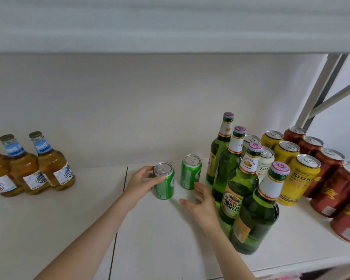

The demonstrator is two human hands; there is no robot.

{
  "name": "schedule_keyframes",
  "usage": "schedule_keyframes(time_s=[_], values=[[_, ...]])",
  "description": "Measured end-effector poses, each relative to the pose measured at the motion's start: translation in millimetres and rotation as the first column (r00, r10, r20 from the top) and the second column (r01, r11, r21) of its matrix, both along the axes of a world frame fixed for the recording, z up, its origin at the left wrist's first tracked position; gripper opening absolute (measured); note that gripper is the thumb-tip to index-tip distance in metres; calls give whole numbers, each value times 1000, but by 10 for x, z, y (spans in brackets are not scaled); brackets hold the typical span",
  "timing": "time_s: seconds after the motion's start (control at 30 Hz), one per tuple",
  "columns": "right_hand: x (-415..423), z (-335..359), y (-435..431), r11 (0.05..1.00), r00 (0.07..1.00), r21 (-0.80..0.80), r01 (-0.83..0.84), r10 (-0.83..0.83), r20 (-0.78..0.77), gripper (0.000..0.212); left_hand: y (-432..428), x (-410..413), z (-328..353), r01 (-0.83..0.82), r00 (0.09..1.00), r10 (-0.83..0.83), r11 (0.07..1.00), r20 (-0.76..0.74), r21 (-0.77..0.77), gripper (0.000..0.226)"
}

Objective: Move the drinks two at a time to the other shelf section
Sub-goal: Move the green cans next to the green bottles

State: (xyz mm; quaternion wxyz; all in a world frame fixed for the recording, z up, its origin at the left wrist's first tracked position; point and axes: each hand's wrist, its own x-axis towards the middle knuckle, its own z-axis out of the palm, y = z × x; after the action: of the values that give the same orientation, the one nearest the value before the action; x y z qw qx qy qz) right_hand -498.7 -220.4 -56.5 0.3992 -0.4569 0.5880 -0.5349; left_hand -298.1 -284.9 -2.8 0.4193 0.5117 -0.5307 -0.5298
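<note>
Two green cans stand upright on the white shelf (162,235), just right of the seam (125,178) between its two sections. My left hand (142,183) grips the nearer green can (166,185), thumb across its front and fingers round its left side. The farther green can (190,173) stands free. My right hand (200,201) is spread just in front of that can; one fingertip reaches its lower right edge, and whether it touches I cannot tell. It holds nothing.
Three amber bottles (53,164) with blue neck labels stand on the left section. Right of my hands crowd several green glass bottles (238,190), white cans (266,162), yellow cans (299,178) and red cans (331,186). A shelf board (170,25) hangs overhead; grey braces (321,87) stand at right.
</note>
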Motion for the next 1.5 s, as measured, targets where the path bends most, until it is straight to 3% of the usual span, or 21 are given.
schedule_keyframes(time_s=[0.33,0.57,0.77,1.13,1.5], values=[[134,122,123,994,992,20,-103,105,-73,80,122,-160,53,68,994,-66,998,82,-18,34],[66,153,265,992,992,-30,-119,118,-33,66,243,-305,9,126,983,-118,991,143,-50,40],[-56,150,442,998,999,-43,-45,46,27,61,416,-525,-12,195,974,-189,980,124,-34,51],[-108,70,494,993,993,-29,114,-113,15,48,522,-734,147,256,958,-259,966,122,40,36],[-100,4,243,990,989,-46,135,-132,59,48,349,-787,184,173,962,-194,978,194,116,38]])
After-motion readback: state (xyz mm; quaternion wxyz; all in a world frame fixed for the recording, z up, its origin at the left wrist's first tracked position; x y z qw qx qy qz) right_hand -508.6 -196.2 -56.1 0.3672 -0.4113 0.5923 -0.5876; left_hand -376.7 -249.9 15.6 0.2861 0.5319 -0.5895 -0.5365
